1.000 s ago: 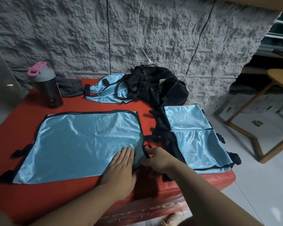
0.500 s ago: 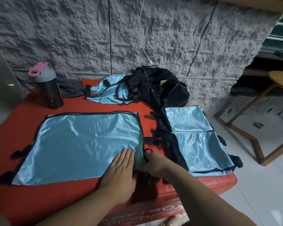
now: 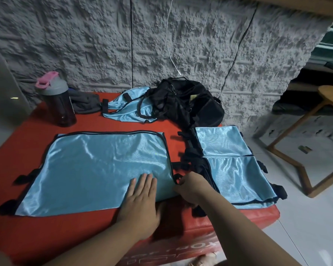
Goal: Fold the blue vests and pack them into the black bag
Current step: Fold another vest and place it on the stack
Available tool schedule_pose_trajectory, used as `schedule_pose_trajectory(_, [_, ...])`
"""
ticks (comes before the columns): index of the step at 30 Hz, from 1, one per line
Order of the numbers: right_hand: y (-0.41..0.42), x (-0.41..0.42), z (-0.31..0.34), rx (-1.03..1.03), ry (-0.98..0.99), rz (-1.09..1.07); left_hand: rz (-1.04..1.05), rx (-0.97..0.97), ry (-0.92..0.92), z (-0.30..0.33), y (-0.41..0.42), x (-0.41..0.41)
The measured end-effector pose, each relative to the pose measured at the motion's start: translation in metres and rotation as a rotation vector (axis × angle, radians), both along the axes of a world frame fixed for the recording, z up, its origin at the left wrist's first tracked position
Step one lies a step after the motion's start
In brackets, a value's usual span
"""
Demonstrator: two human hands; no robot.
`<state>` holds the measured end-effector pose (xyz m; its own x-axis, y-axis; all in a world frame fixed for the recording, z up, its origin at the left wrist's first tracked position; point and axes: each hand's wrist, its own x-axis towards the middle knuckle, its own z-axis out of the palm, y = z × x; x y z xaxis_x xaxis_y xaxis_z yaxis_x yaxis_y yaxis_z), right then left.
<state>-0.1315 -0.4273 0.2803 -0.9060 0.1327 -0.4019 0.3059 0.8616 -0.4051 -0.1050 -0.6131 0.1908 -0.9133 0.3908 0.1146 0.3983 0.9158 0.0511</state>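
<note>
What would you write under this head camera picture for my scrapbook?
Left hand flat on a spread blue vest, right hand pinching its black edge strap.

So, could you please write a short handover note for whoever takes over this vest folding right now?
Left hand: flat, pressing the spread vest near its right edge.
Right hand: fingers pinching a black strap at that vest's right edge.
Folded vests: stacked at the right of the red table.
One crumpled vest lies beside the black bag at the back.
Done: some vests folded.
Left: fold the spread and crumpled vests, then pack all of them.
</note>
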Motion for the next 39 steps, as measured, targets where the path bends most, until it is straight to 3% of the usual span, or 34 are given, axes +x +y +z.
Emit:
schedule_pose_trajectory(6, [-0.013,0.004,-0.002,-0.012,0.117,-0.09,0.026,-0.035,-0.079,0.001,0.0,0.0])
schedule_pose_trajectory(12, [-0.019,0.006,0.007,0.192,0.121,-0.163,0.031,-0.062,-0.132,0.006,0.001,-0.001])
schedule_pose_trajectory(15, [-0.033,0.006,0.01,0.217,0.326,-0.068,0.015,-0.059,-0.202,0.017,0.001,-0.004])
schedule_pose_trajectory(19, [-0.06,0.002,-0.011,-0.004,0.638,0.208,0.084,0.24,-0.194,0.034,-0.011,-0.012])
schedule_pose_trajectory(22, [-0.071,-0.012,-0.029,-0.023,0.528,0.34,0.274,0.33,-0.168,0.047,-0.038,-0.028])
schedule_pose_trajectory(27, [-0.083,-0.033,-0.055,0.194,0.436,0.419,0.504,0.123,-0.183,0.037,-0.119,-0.05])
schedule_pose_trajectory(31, [-0.08,-0.025,-0.074,0.325,0.368,0.368,0.558,0.053,-0.258,0.025,-0.172,-0.044])
schedule_pose_trajectory(39, [-0.082,-0.021,-0.071,0.311,0.368,0.331,0.598,0.018,-0.27,0.03,-0.256,-0.052])
